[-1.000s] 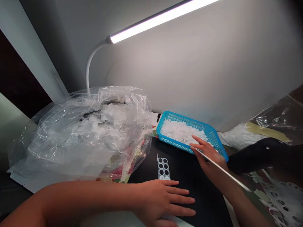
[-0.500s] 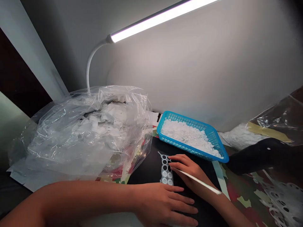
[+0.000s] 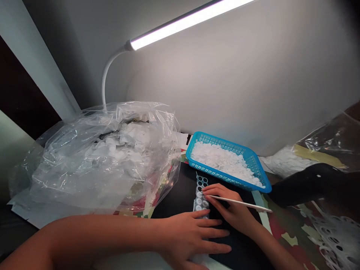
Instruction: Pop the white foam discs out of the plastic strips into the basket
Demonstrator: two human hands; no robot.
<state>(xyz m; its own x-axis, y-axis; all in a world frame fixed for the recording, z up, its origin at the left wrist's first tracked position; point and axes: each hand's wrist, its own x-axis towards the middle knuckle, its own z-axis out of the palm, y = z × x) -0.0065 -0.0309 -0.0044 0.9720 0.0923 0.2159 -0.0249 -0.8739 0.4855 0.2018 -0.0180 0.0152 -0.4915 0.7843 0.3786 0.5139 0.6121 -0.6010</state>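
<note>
Two bare hands work over a smooth black mat (image 3: 173, 198): the left hand (image 3: 191, 234) lies palm down with its fingers spread, covering part of one narrow strip (image 3: 202, 188), while the right hand (image 3: 229, 200) pinches one slim white stick (image 3: 243, 204) between thumb and fingertips, its near tip at the strip. Lying lengthwise on the mat, the strip is whitish, with round cells in two columns; several at the far end have dark centres, and at least four nearer the left hand have white ones. Just beyond it sits one blue plastic basket (image 3: 213, 173), roughly rectangular with rounded corners and lattice sides, holding a heap of small, flat white discs (image 3: 219, 157), too many to count. To the left spreads one large clear bag (image 3: 64, 165), crinkled and glossy, with countless thin white pieces (image 3: 120, 144) inside. One lamp (image 3: 194, 23) crosses above, a straight glowing bar on a curved pale neck. At the right are more clear plastic film (image 3: 329, 137) over white pieces, one shiny black object (image 3: 306, 182) that cannot be identified, and a tangle of pale perforated sheets (image 3: 334, 240), their number unclear, on a patterned red, green and cream covering (image 3: 281, 225).
</note>
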